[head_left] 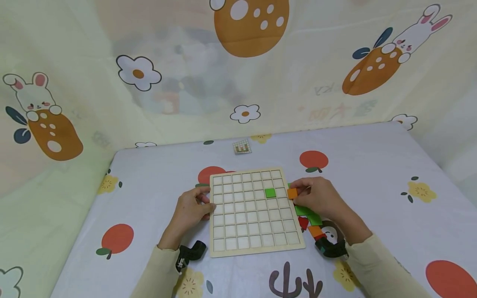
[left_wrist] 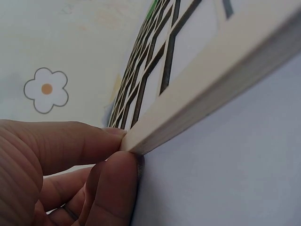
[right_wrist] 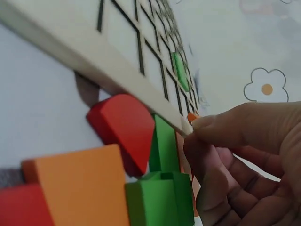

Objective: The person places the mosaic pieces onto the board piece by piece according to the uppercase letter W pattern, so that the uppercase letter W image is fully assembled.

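Observation:
A pale wooden grid board (head_left: 257, 249) lies on the cloth-covered table, with one green square block (head_left: 270, 193) in a cell near its right side. My left hand (head_left: 191, 209) pinches the board's left edge between thumb and fingers, also visible in the left wrist view. At the right edge, my right hand (head_left: 318, 196) pinches an orange square block (head_left: 292, 193); in the right wrist view that block is mostly hidden by the fingers. Beneath and beside this hand lie green blocks (right_wrist: 153, 200), a red rounded block (right_wrist: 123, 122) and an orange block (right_wrist: 82, 183).
A small card with a grid pattern (head_left: 242, 147) lies beyond the board. The loose blocks sit along the board's right edge. Black wrist cameras are strapped at the left wrist (head_left: 191, 253) and right wrist (head_left: 331, 247). A printed cloth hangs behind the table.

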`<state>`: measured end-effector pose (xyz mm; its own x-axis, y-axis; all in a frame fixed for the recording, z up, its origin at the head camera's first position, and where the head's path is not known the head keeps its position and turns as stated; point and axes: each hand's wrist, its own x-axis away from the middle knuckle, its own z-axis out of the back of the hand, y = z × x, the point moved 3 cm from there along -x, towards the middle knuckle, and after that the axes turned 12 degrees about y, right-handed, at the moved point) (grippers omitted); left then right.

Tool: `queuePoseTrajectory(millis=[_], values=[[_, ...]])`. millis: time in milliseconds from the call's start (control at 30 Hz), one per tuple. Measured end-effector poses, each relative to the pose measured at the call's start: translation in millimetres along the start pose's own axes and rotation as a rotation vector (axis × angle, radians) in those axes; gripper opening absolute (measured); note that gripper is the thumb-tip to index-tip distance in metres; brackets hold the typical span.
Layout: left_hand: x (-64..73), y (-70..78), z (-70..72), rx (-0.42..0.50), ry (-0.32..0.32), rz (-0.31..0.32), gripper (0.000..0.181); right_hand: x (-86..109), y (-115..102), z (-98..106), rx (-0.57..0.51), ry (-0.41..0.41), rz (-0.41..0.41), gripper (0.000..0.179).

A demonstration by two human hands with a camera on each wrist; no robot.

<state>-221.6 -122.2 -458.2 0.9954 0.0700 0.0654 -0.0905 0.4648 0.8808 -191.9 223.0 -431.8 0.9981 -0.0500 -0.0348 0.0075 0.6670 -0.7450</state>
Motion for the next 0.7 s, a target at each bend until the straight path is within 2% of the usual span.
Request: queuePoseTrajectory(millis=[167, 333, 700], values=[[0.2, -0.1, -0.2, -0.003, -0.002, -0.001, 0.055, -0.7, -1.6, -2.9, 0.095, -0.004, 0.050, 0.031], [0.5, -0.6, -0.6, 0.002, 0.000, 0.002, 0.055, -1.2, -4.7, -3.9, 0.142, -0.014, 0.077, 0.029], [0.4, 0.8, 0.4, -0.007, 0.003, -0.003, 0.055, -0.6, -13.3, -13.2, 0.052, -0.045, 0.154, 0.031]])
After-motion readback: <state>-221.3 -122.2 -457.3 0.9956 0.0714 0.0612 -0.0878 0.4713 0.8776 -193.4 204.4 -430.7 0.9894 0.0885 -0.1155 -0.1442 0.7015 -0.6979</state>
